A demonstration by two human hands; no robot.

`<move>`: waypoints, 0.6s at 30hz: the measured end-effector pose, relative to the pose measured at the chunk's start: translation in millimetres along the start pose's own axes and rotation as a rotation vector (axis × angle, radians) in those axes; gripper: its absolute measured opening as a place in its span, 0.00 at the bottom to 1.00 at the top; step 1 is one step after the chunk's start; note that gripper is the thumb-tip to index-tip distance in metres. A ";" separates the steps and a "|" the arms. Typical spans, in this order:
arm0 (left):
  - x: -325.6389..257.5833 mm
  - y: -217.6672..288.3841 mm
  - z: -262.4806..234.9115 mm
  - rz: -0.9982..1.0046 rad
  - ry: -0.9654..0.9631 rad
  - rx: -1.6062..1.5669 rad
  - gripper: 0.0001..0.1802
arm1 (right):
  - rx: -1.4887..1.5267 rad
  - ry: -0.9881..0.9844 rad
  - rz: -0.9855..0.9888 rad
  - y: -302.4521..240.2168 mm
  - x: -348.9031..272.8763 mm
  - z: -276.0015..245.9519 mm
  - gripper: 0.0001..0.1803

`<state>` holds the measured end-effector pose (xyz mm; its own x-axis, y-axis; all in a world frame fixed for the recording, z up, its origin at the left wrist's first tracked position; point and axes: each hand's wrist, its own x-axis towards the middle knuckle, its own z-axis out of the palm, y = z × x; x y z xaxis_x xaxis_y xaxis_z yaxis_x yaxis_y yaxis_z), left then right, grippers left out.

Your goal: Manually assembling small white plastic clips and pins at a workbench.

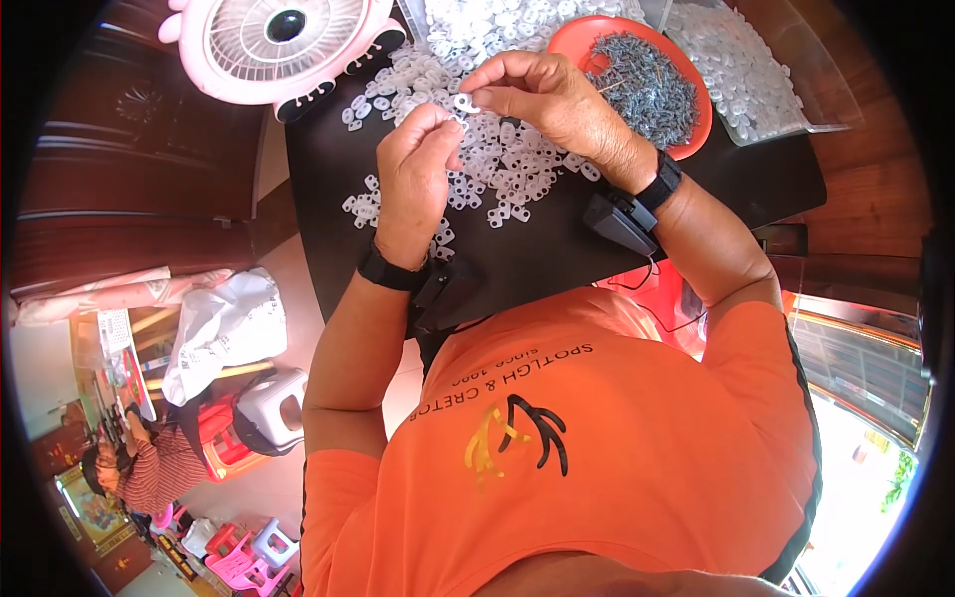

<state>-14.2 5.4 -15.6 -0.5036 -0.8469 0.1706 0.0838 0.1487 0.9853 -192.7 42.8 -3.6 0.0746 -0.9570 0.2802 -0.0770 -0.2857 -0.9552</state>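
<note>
Dark wood panelling (129,149) at left, pale floor (267,488), plastic stools (274,543) at near left, bright daylight (851,488) at near right

Left fingers (435,147) curled, right fingers (509,100) pinched

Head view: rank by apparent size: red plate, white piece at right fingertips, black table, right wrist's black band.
Largest to smallest:
1. Black table
2. Red plate
3. Black band
4. White piece at right hand
</note>
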 end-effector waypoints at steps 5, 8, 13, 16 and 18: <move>-0.4 -0.4 0.9 0.010 0.010 0.016 0.08 | -0.030 0.008 -0.007 5.0 1.0 1.0 0.09; -0.6 -0.8 1.0 0.013 0.017 0.020 0.08 | 0.018 -0.002 0.004 8.0 1.1 3.2 0.09; -0.7 -2.8 -0.5 0.023 0.015 0.017 0.08 | -0.026 -0.027 -0.002 5.9 -0.7 6.9 0.10; -2.9 0.6 1.5 0.022 0.007 -0.052 0.08 | -0.039 -0.040 0.028 -1.2 -3.9 9.7 0.13; -5.0 3.6 5.2 -0.033 0.047 -0.128 0.08 | -0.127 -0.011 -0.013 -1.7 -5.2 12.4 0.13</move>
<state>-15.9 12.9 -12.9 -0.4672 -0.8737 0.1354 0.1782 0.0570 0.9823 -180.6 49.0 -4.6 0.0874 -0.9529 0.2904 -0.2010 -0.3023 -0.9318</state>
